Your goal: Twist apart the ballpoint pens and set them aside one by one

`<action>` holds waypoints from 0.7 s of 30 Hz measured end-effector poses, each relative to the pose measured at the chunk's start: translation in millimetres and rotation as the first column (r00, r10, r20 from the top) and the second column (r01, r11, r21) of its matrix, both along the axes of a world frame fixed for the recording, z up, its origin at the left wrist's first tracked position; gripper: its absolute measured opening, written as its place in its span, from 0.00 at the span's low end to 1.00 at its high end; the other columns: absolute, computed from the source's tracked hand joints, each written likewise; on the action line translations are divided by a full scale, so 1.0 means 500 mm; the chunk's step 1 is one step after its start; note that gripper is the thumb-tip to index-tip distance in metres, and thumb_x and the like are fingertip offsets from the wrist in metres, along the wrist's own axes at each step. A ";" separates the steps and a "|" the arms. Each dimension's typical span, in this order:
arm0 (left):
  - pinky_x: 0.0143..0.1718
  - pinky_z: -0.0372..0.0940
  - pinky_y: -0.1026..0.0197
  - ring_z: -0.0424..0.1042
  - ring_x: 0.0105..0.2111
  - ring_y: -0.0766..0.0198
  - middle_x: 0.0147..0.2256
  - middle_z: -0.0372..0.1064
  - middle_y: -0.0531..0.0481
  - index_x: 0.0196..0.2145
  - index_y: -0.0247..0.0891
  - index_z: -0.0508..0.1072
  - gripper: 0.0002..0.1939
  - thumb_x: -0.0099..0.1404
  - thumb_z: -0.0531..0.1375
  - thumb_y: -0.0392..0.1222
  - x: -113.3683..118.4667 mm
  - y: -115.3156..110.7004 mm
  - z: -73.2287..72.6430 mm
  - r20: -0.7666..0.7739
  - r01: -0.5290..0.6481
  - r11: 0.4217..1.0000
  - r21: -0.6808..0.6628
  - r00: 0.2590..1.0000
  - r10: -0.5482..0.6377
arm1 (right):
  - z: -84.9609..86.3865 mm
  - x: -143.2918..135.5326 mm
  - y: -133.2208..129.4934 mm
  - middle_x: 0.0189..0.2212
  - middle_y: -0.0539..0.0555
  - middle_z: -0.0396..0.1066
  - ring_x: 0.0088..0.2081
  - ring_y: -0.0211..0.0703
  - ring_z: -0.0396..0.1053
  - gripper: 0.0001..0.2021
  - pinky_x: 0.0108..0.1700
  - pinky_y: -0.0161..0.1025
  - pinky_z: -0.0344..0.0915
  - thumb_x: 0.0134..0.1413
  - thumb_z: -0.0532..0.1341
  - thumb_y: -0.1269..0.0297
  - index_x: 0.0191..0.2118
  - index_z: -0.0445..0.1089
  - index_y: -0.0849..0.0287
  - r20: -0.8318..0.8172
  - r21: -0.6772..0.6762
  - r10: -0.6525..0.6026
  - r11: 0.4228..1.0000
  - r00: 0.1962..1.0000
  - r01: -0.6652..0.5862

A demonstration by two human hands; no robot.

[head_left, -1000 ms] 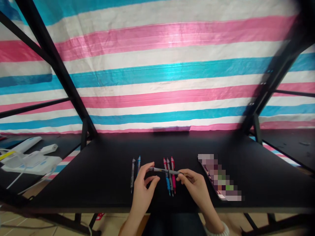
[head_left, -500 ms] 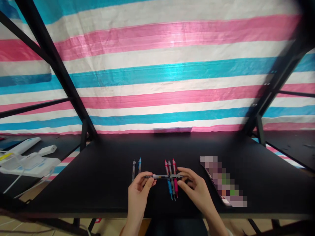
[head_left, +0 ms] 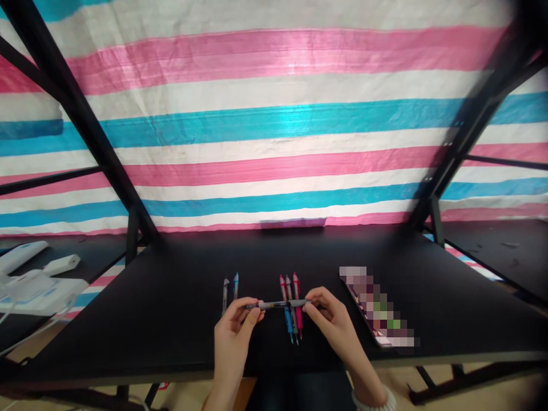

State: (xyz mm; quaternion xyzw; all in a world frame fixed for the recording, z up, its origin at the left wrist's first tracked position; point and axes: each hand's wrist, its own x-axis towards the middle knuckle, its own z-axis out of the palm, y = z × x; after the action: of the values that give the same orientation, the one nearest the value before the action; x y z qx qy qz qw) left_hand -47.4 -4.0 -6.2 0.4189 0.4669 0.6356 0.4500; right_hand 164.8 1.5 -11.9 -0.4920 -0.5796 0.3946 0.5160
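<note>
Between my two hands a clear-barrelled pen (head_left: 274, 305) with a grey grip lies level above the table. My left hand (head_left: 231, 337) pinches its left end with thumb and fingers. At the other end, the fingertips of my right hand (head_left: 331, 317) close on the pen near the grey grip. Beneath it lie three pens side by side: one with a blue grip (head_left: 289, 325), one with a grey grip (head_left: 293, 317) and one with a pink grip (head_left: 299, 322). Beyond my left hand are a grey-topped pen (head_left: 225, 291) and a blue-topped pen (head_left: 236, 285).
The black table (head_left: 180, 285) has a pixelated, phone-like flat object (head_left: 377, 308) on its right side. Black metal frame bars (head_left: 98, 142) slant up on both sides, before a striped sheet (head_left: 274, 120). White plugs and cables (head_left: 43, 291) lie on the left-hand table.
My right fingers have closed in on the pen's right end, where they were looser before. The whole view has shifted slightly, so things appear further left.
</note>
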 end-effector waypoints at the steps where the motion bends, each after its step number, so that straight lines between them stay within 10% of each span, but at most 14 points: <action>1: 0.40 0.76 0.60 0.80 0.35 0.58 0.33 0.80 0.48 0.34 0.39 0.79 0.11 0.55 0.70 0.47 0.000 0.001 -0.002 -0.001 0.002 1.000 0.002 1.000 -0.002 | 0.000 0.000 0.001 0.26 0.50 0.69 0.29 0.41 0.66 0.16 0.29 0.34 0.59 0.62 0.60 0.50 0.32 0.71 0.58 -0.004 -0.001 0.000 1.000 1.000 0.000; 21: 0.37 0.72 0.61 0.77 0.30 0.61 0.28 0.77 0.50 0.35 0.38 0.78 0.12 0.57 0.69 0.49 -0.003 -0.001 -0.004 -0.098 0.023 0.999 -0.046 0.995 -0.028 | -0.015 0.015 -0.004 0.25 0.51 0.73 0.25 0.38 0.68 0.15 0.24 0.33 0.60 0.51 0.70 0.51 0.33 0.74 0.59 -0.269 -0.028 -0.023 0.999 0.963 0.015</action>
State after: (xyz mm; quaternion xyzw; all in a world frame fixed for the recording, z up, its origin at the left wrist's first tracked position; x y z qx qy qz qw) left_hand -48.8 -4.4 -8.4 0.4454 0.4972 0.5979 0.4438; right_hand 172.1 -0.5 -19.6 -0.4459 -0.4940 0.4605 0.5874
